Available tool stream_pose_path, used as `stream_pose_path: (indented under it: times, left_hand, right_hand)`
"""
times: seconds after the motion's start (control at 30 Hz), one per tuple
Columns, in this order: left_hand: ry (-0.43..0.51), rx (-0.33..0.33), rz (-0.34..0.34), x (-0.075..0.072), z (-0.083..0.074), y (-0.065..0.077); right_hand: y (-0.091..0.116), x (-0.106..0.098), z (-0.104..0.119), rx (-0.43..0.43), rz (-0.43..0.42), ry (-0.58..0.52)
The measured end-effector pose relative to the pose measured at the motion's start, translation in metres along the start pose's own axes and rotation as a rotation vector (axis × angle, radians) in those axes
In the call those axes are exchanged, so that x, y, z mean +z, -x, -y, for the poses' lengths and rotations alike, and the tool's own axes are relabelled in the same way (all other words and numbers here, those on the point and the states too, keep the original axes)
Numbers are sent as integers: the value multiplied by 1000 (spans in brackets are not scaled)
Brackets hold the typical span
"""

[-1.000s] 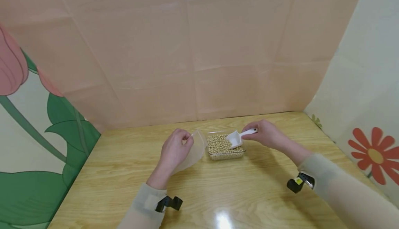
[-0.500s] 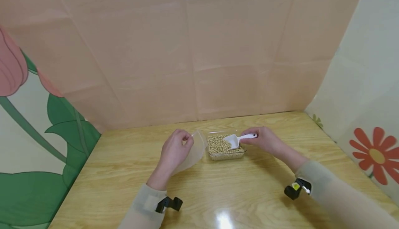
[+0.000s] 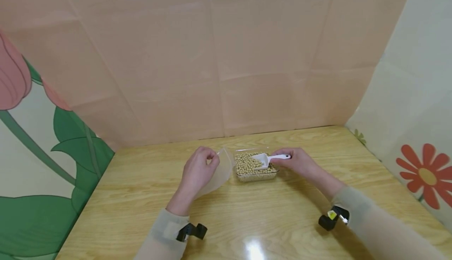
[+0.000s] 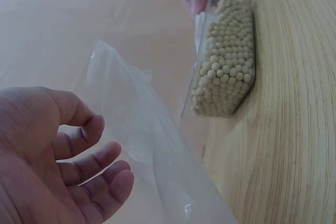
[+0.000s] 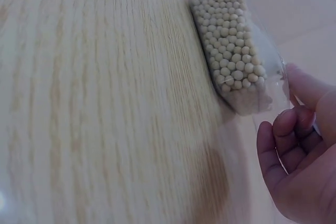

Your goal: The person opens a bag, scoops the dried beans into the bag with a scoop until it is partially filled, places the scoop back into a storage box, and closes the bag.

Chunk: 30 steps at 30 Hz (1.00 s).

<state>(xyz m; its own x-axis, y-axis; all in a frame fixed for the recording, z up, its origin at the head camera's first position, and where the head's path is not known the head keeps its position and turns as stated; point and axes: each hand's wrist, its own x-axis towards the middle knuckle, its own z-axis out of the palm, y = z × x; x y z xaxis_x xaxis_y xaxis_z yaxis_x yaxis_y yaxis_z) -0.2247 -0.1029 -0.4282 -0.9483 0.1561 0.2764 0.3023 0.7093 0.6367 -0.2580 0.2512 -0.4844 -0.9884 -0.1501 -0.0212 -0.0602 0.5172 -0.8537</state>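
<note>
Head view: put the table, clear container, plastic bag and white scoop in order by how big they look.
1. Table
2. Clear container and plastic bag: too alike to rank, the bag partly hidden by the left hand
3. White scoop

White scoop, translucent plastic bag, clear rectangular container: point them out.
white scoop (image 3: 262, 160): head view, on its pan
translucent plastic bag (image 4: 137, 135): left wrist view, on its side
clear rectangular container (image 3: 256, 177): head view, on its front wall
</note>
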Motion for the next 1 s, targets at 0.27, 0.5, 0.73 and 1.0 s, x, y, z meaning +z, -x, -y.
stream_pose_path:
  times: [0.27, 0.5, 0.73, 1.0]
  left_hand:
    - [4, 2, -2, 1, 1, 0]
    - [4, 2, -5, 1, 1, 0]
    - [6, 0, 0, 1, 1, 1]
    - [14, -3, 5, 0, 1, 1]
  right_hand:
    - [1, 3, -8, 24, 3, -81]
    - [2, 8, -12, 40, -10, -148]
    - [5, 12, -17, 59, -29, -249]
    - [9, 11, -10, 84, -33, -367]
